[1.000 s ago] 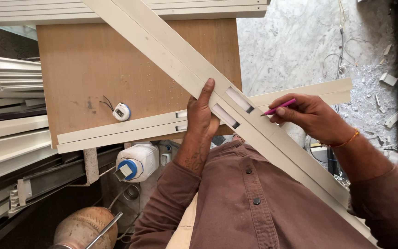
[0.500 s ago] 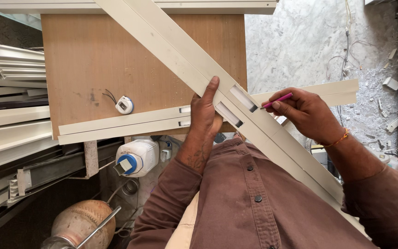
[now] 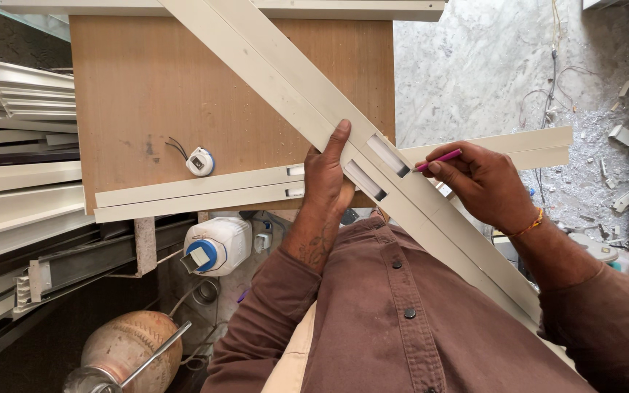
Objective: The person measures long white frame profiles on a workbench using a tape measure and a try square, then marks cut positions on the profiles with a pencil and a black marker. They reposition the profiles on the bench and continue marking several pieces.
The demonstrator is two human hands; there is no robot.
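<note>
Cream-coloured plastic is taking up most of the view: a long window profile (image 3: 438, 211) is lying slantwise over a second profile (image 3: 198, 193), which is resting flat along the near edge of a brown wooden table (image 3: 147, 94). Relative to the slanted profile, the left hand (image 3: 327, 182) is pressing flat on its near face just beside two rectangular slots (image 3: 376, 169), fingers spread rather than curled round anything. The right hand (image 3: 483, 183) is sitting on the far side of those slots, pinching a pink pen (image 3: 437, 159) whose tip is touching the profile at the end of the upper slot.

Marking looks like the step in hand. Doing it well calls for the left palm bearing down firmly so the slanted profile is not sliding over the one beneath, and for the pen tip running tight against the slot edge, held steeply, in one light stroke.

Any mark already made is too small to make out. The profile's lower end is disappearing behind the brown shirt (image 3: 402, 313), and its upper end is running out of view. A small round white gadget (image 3: 199, 161) with a wire is lying on the table well left of the crossing; its kind is unclear.
</note>
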